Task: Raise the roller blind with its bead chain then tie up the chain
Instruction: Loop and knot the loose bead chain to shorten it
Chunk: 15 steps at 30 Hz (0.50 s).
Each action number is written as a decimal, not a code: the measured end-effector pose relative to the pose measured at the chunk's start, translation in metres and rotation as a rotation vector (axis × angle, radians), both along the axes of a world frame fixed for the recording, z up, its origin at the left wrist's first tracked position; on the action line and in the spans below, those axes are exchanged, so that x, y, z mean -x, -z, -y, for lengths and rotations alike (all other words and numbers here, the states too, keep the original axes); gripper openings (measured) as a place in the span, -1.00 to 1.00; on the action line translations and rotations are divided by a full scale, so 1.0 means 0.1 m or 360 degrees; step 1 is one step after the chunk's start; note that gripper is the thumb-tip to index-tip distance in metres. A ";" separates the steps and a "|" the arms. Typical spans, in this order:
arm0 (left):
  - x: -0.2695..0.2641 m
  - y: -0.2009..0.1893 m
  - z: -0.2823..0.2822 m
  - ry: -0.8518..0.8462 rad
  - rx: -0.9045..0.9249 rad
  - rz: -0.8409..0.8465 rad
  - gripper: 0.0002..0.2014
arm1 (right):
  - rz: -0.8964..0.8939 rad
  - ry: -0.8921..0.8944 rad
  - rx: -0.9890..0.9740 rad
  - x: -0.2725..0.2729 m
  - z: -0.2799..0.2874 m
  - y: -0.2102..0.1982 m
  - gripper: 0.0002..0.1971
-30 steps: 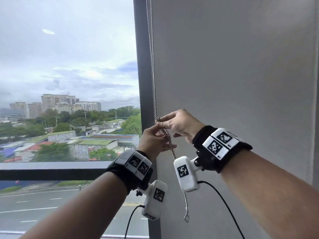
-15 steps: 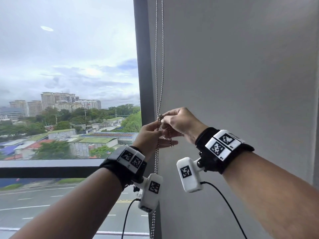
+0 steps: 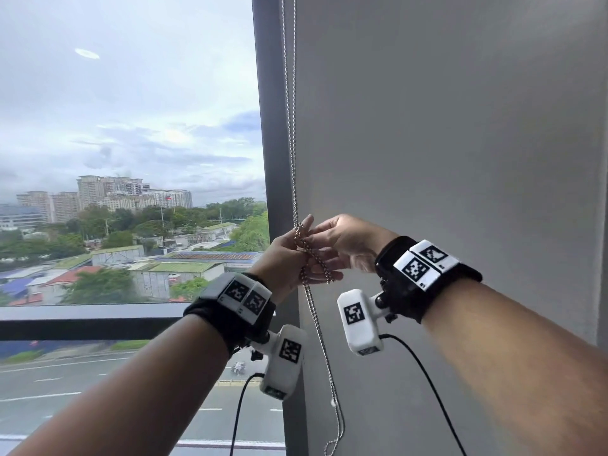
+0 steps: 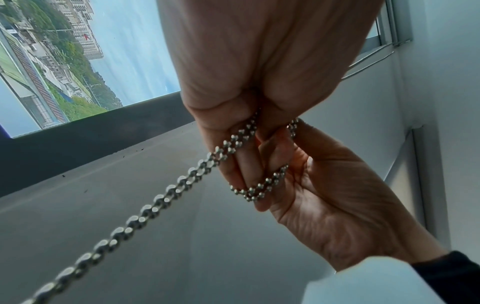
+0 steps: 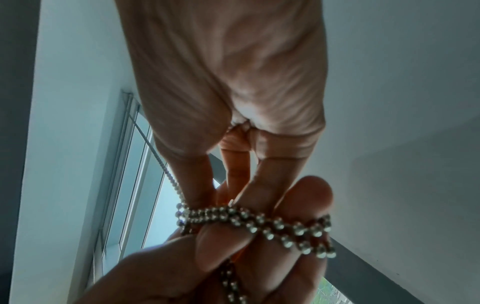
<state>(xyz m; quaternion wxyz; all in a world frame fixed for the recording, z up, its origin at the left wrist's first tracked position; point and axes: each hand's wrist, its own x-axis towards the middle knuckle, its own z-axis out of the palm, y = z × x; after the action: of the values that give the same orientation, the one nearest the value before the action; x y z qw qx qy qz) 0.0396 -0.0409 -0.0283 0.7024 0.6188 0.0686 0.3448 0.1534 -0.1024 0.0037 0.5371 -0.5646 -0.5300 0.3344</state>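
Note:
The metal bead chain point(image 3: 290, 126) hangs doubled down the dark window post to my hands, which meet at chest height. My left hand point(image 3: 283, 261) grips the chain, and a short loop of it point(image 4: 259, 189) lies across that hand's fingers. My right hand point(image 3: 348, 241) pinches the chain at the crossing with fingertips and thumb. In the right wrist view the twisted strands point(image 5: 259, 222) wrap round the fingers of both hands. The tail point(image 3: 324, 350) slants down to the right and ends in a low loop point(image 3: 335, 436). The pane is uncovered; no blind fabric shows in the head view.
A grey wall point(image 3: 460, 159) fills the right side, close behind my right hand. The dark window post point(image 3: 271, 126) stands just left of the chain, and a dark horizontal rail point(image 3: 82, 319) crosses the window. Black cables hang from both wrist cameras.
Both hands stay at the same spot on the chain. The tail, straight down half a second ago, now slants right, and the two upper strands have drawn together again.

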 end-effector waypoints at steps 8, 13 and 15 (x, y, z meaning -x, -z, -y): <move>0.02 0.00 -0.01 0.0014 -0.0036 -0.0017 -0.23 | 0.0133 -0.0085 0.0104 0.00 0.03 -0.06 -0.80; 0.04 0.00 -0.02 -0.0045 -0.0010 -0.0010 -0.21 | 0.0253 -0.0080 0.0081 0.04 0.03 -0.06 -0.64; 0.05 0.01 -0.04 -0.0067 -0.0048 -0.0017 -0.22 | 0.0281 -0.0037 0.0048 0.05 -0.02 -0.04 -0.66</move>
<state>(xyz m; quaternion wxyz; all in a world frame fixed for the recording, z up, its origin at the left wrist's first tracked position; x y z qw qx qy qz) 0.0350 -0.0373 -0.0296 0.6851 0.6297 0.0802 0.3572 0.1480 -0.1001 0.0073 0.4759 -0.5938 -0.5767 0.2973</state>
